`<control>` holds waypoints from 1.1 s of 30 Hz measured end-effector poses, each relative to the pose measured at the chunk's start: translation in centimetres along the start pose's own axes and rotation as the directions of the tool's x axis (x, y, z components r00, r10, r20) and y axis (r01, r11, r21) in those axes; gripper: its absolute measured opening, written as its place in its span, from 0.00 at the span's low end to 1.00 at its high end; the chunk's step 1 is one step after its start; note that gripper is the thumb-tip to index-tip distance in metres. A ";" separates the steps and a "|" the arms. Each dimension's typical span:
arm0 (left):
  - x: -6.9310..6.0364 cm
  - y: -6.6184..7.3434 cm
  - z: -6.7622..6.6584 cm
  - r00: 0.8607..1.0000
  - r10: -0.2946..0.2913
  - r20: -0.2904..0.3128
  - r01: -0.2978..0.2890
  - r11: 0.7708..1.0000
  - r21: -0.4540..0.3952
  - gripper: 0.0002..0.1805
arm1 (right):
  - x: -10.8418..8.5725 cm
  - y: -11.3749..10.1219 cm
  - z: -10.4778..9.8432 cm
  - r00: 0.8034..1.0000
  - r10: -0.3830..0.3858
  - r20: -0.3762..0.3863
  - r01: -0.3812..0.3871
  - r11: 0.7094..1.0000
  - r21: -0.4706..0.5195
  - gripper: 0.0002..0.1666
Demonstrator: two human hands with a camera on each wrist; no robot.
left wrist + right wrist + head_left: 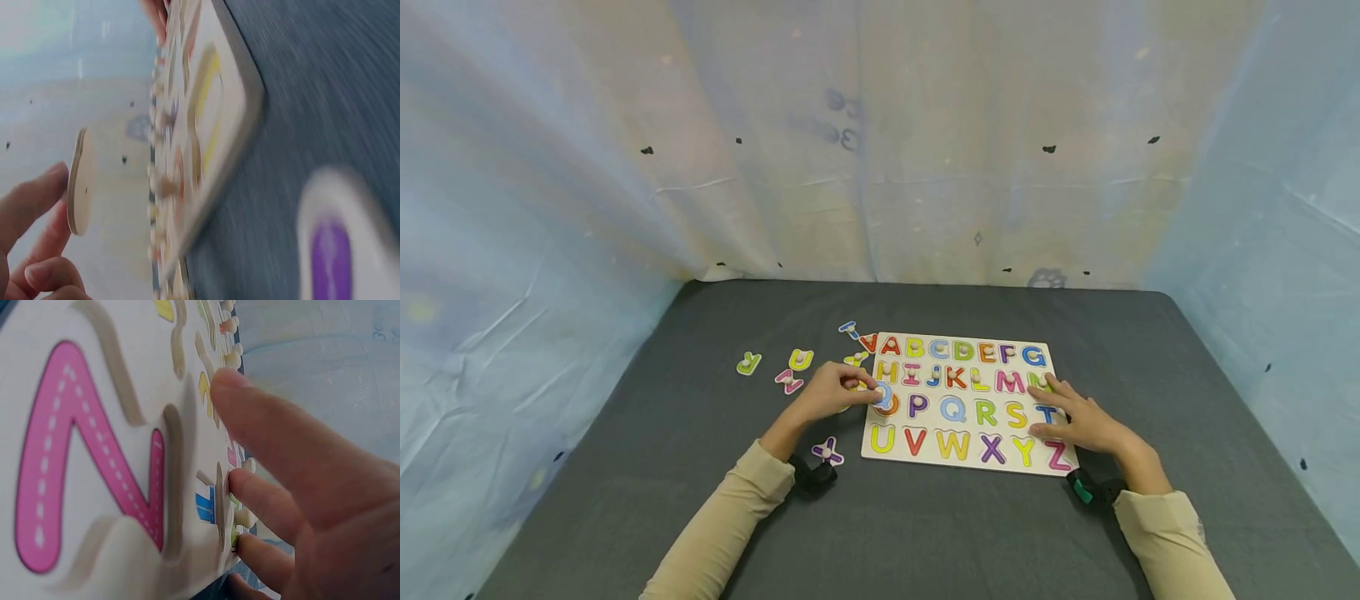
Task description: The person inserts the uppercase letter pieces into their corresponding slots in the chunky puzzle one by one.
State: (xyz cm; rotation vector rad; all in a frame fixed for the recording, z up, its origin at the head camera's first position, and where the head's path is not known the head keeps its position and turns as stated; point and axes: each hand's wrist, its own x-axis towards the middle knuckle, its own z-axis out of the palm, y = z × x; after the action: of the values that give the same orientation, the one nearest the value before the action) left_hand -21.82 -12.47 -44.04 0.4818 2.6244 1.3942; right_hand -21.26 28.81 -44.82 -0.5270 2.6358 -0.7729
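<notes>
My left hand (pixel 838 392) pinches a light blue letter Q piece (pixel 883 393) by its knob, above the left edge of the wooden alphabet board (pixel 936 423). In the left wrist view, the plain wooden back of the Q piece (pixel 81 184) is raised off the board. An orange O piece (pixel 891 407) lies partly hidden under it. The light blue Q recess (pixel 952 409) is bare. My right hand (pixel 1086 421) rests on the board's right side, fingers spread near the N piece and the blue T recess (pixel 205 507).
Left of the board lie loose letters: a green one (pixel 748 363), a yellow U (pixel 801 359), a pink Z (pixel 788 382) and a purple X (pixel 828 451). A blue T (pixel 848 330) and red V (pixel 868 342) lie by its upper left corner. Grey cloth (pixel 955 533) covers the table.
</notes>
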 end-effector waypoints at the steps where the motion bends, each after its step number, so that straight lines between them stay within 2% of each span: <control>1: 0.2 0.2 0.4 1.000 0.002 -0.001 -0.002 1.000 -0.005 0.10 | 0.0 0.0 0.0 1.000 0.000 0.000 0.000 1.000 0.003 0.49; 3: 0.5 0.8 1.2 1.000 0.005 0.000 -0.005 1.000 -0.019 0.11 | 0.0 0.0 0.0 1.000 0.001 -0.001 -0.001 1.000 0.002 0.49; 8: 1.3 2.0 3.1 0.999 -0.038 0.000 0.038 0.997 -0.070 0.11 | 0.0 0.0 0.0 1.000 0.003 0.000 -0.003 1.000 -0.003 0.49; 12: 1.8 2.7 4.5 0.999 -0.037 0.000 0.037 0.991 -0.127 0.11 | 0.0 0.0 0.0 1.000 0.000 -0.001 0.000 1.000 -0.004 0.49; 20: 2.5 3.7 6.9 0.998 -0.063 -0.021 0.058 0.984 -0.168 0.11 | 0.0 0.0 0.0 1.000 0.006 -0.003 -0.006 1.000 -0.003 0.49; 23: 2.8 4.1 7.8 0.996 -0.080 -0.034 0.073 0.983 -0.167 0.11 | 0.0 0.0 0.0 1.000 0.005 0.000 -0.005 1.000 -0.002 0.48; 28: 3.2 4.8 9.2 0.984 -0.175 -0.041 0.168 0.976 -0.141 0.09 | -0.1 0.0 -0.1 1.000 0.002 0.003 -0.002 1.000 0.008 0.48; 33: 3.6 5.3 10.3 0.974 -0.206 -0.093 0.207 0.978 -0.003 0.09 | -0.2 -0.1 -0.1 1.000 -0.008 0.002 0.008 1.000 0.006 0.48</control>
State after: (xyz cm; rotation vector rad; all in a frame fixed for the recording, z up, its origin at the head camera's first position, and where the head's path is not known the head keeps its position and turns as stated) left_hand -21.32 -0.44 -45.41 0.1411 2.6604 1.3725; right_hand -21.14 28.85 -44.60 -0.5364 2.6304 -0.7819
